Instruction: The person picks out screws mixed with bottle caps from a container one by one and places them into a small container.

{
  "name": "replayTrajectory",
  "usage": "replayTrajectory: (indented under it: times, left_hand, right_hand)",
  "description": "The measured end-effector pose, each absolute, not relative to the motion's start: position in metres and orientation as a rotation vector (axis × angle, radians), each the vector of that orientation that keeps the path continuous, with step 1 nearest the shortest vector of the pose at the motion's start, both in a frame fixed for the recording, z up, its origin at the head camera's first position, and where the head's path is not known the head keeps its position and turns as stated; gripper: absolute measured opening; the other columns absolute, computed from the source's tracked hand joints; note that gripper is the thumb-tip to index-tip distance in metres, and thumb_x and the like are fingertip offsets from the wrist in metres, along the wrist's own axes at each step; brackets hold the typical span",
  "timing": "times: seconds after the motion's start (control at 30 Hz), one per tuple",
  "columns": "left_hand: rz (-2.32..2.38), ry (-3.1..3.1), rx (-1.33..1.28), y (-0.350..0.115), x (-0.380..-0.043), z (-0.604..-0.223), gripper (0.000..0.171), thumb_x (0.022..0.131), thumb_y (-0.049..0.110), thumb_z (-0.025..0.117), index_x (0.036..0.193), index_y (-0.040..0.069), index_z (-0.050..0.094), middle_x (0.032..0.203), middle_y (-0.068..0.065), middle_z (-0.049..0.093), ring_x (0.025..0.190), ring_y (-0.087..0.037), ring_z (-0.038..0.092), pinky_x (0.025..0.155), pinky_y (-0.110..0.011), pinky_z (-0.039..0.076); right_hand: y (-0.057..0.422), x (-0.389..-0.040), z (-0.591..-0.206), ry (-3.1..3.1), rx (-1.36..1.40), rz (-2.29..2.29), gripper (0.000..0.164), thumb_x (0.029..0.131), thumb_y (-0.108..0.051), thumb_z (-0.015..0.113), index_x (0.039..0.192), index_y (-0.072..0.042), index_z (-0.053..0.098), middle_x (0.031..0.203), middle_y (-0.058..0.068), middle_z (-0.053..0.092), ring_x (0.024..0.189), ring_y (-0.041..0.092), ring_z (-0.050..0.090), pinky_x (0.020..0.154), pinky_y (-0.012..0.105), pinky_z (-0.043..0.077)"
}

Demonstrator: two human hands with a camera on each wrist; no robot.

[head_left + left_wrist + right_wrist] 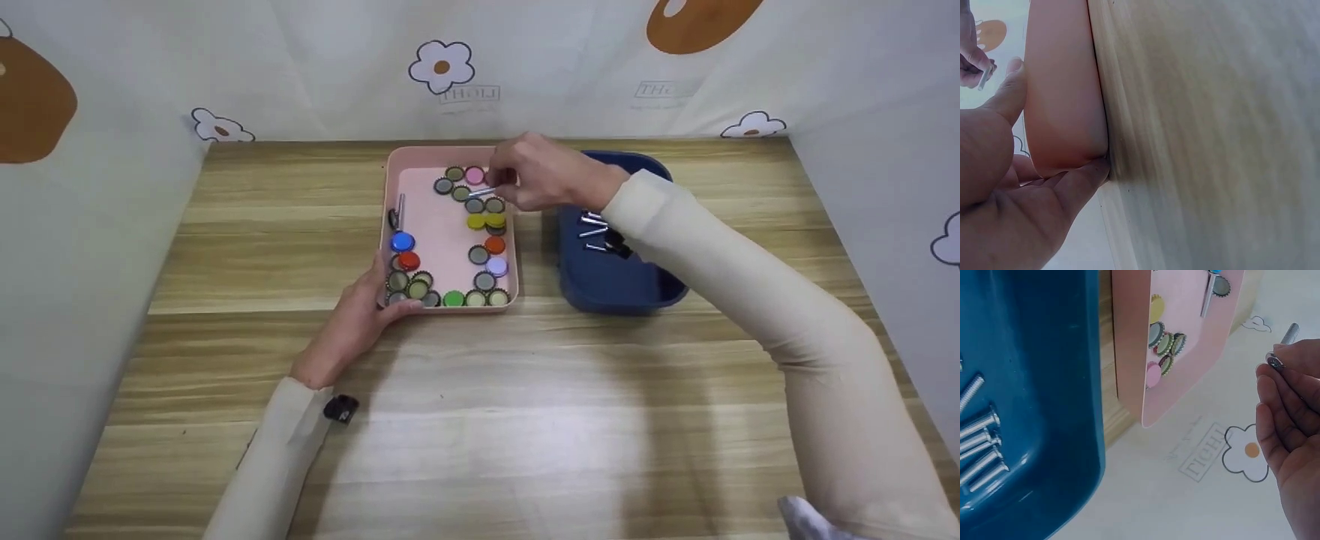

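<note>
My right hand (pixel 544 174) pinches a silver screw (pixel 1291 333) between thumb and fingers, above the far right part of the pink tray (pixel 439 240). Its threaded shank points away from the fingertips in the right wrist view. Around the near left corner of the tray my left hand (pixel 352 315) holds on, the thumb along the near wall and the fingers at the left side and lower edge. Bottle caps (pixel 480 221) of several colours lie in the tray, mostly along its right and near sides. Another silver screw (pixel 401 206) lies by its left wall.
To the right of the tray stands a dark blue bin (pixel 622 296) holding several silver screws (pixel 981 426); the right forearm passes over it. Both containers stand on a wood-grain table (pixel 525 405). A patterned curtain (pixel 337 75) hangs behind.
</note>
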State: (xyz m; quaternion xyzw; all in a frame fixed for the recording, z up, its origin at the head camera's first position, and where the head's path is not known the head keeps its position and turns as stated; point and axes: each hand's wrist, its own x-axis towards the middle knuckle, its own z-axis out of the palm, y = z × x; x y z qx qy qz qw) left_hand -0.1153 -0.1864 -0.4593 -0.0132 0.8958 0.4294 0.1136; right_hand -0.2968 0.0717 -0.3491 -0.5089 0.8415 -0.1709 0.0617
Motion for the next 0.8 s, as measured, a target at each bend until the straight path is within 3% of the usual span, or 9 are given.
replayTrajectory:
  times: [0.23,0.8]
  left_hand:
    - [1.239,2.653,-0.013,-0.187,-0.116,-0.460,0.103,0.093,0.033,0.070,0.161,0.014,-0.005,0.166,-0.016,0.023,0.153,-0.030,0.028,0.127,-0.050,0.021]
    - [1.250,2.667,0.013,-0.187,-0.115,-0.461,0.103,0.094,0.032,0.069,0.161,0.018,-0.007,0.166,-0.015,0.024,0.153,-0.030,0.027,0.127,-0.049,0.019]
  right_hand:
    - [0.089,-0.291,-0.347,2.562,-1.534,-0.582,0.013,0.090,-0.011,0.066,0.094,-0.002,0.075,0.090,0.011,0.074,0.079,0.022,0.067,0.072,0.036,0.058]
    - [0.131,-0.281,-0.347,2.653,-1.510,-0.728,0.012,0.087,-0.012,0.070,0.089,-0.002,0.076,0.086,0.011,0.075,0.074,0.021,0.068,0.067,0.035,0.058]
